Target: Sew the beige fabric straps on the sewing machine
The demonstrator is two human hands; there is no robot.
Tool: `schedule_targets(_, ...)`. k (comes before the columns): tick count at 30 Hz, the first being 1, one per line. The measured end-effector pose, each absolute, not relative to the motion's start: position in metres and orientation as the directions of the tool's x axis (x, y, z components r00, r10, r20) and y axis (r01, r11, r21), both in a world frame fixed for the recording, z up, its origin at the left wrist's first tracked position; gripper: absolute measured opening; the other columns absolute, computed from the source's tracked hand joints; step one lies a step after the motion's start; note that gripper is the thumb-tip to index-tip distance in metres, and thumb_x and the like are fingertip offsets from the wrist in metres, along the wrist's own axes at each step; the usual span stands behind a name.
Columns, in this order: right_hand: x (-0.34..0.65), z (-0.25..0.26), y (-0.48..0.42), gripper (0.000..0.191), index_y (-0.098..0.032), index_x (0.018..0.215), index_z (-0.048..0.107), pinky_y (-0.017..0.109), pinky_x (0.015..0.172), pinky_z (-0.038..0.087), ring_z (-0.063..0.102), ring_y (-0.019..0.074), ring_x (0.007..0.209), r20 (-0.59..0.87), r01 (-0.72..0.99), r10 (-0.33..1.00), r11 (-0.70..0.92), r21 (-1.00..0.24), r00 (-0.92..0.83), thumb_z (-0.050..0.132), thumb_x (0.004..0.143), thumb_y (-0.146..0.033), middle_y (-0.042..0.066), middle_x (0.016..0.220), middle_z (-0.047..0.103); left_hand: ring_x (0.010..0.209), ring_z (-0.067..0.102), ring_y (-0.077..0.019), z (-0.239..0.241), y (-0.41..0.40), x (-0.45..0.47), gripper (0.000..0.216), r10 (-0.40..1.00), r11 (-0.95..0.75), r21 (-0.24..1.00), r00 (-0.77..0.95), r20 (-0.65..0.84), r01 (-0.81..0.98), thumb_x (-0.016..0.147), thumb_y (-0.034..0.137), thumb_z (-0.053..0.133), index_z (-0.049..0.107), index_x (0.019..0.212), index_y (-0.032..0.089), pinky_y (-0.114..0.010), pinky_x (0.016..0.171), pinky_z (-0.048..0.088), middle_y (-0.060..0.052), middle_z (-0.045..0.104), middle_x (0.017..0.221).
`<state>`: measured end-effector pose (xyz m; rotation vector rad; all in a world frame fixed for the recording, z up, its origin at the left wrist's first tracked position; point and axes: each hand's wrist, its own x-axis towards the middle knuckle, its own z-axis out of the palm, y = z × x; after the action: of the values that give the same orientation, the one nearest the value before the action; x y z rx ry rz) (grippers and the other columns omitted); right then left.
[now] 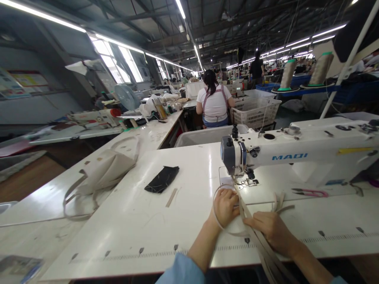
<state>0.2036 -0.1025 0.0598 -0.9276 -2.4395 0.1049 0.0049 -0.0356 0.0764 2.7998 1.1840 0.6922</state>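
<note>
Here's the beige strap (243, 205), trailing from the sewing machine (266, 156) over the near edge of the bench (195, 177)! Right hand (268, 228) pinches it, grip closed; left hand (226, 204) curls close alongside (whether that grip has hold, I can't tell). Black cloth (162, 180) lies off to the left.

Cool white light falls from tube lights (180, 8) overhead and through windows (106, 55) at the left, whose panes are blown out; the ceiling (166, 27) is murky grey, whereas the white tabletop (124, 221) is bright, with a pale streak of glare just left of the sewing machine (296, 144); the machine's lettering reads sharply; the far background is soft; the wall poster (28, 79) near the left edge is stretched and too blurred to read.
</note>
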Motion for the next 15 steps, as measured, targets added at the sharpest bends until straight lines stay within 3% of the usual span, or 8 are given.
schedule_targets(15, 0.208, 0.07, -0.122, 0.03, -0.015, 0.119, 0.051, 0.024, 0.057, 0.04, 0.053, 0.0117, 0.063, 0.552, 0.59, 0.581, 0.785, -0.189, -0.598, 0.034, 0.094, -0.015, 0.0, 0.07, 0.056, 0.09, 0.056, -0.0235, 0.082, -0.039, 0.004, 0.023, 0.694, -0.71, 0.215, 0.617, 0.372, 0.67, 0.079, 0.038, 0.06, 0.064, 0.092, 0.019, -0.039, 0.084, 0.043, -0.007, 0.062, 0.092)
